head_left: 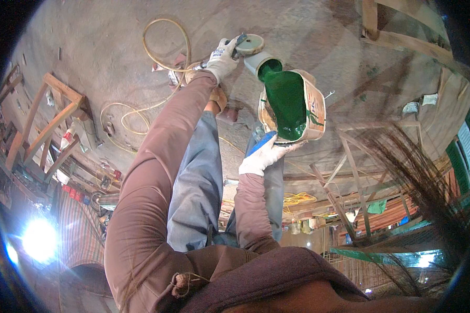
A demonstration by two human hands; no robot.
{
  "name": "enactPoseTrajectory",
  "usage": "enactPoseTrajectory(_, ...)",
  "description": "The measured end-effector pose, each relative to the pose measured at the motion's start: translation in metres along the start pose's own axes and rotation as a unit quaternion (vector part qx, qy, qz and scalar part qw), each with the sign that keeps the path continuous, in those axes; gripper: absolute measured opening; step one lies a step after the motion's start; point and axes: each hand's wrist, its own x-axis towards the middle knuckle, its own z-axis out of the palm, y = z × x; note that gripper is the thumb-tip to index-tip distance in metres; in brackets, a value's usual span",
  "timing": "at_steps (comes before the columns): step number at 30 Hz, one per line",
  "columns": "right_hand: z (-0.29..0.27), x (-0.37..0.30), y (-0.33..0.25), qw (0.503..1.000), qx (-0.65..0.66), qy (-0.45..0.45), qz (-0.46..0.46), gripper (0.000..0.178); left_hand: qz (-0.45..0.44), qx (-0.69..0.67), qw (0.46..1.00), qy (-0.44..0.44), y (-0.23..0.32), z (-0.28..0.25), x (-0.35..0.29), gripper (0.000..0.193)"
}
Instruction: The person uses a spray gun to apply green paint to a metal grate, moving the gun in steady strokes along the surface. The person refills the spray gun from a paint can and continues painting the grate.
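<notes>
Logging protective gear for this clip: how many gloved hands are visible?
2: the left hand high up near the grinder disc; the right hand under the tilted green paint can.

Paint can (292, 104): stood tilted at about one o'clock of the picture's centre, a squarish tin with a cream and orange printed label on its wall, green paint inside.
Small container (261, 63): lay at the can's eleven o'clock, pale grey, round-mouthed, receiving green paint.
Spray bottle (68, 136): stood at nine o'clock, white with a red label.
</notes>
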Motion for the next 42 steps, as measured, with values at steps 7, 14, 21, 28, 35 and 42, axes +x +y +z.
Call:
enactPoseTrajectory(7,-0.018,0.021,-0.002,0.996,0.082,-0.03,0.035,0.039,-0.002,-0.004,1.0,-0.007,0.002,0.002,0.001,0.06)
enactPoseTrajectory(14,-0.061,0.06,-0.005,0.958,0.227,-0.086,0.151,0.033,-0.029,-0.04,0.999,-0.006,0.038,0.012,-0.007,0.059)
enactPoseTrajectory(21,-0.137,0.189,0.08,0.961,0.137,-0.226,0.085,0.027,-0.044,-0.097,0.993,-0.053,0.106,0.026,-0.017,0.062)
enactPoseTrajectory(28,-0.108,0.295,0.001,0.813,0.459,-0.122,0.336,0.025,0.006,-0.095,0.995,0.0,0.118,0.016,-0.024,0.059)
enactPoseTrajectory(35,-0.06,0.473,-0.051,0.781,0.563,-0.119,0.244,0.032,0.005,-0.071,0.996,0.061,0.093,-0.024,-0.056,0.06)
enactPoseTrajectory(42,0.0,0.576,-0.125,0.807,0.55,-0.145,0.161,0.04,0.001,-0.038,0.992,0.121,0.049,-0.057,-0.103,0.057)
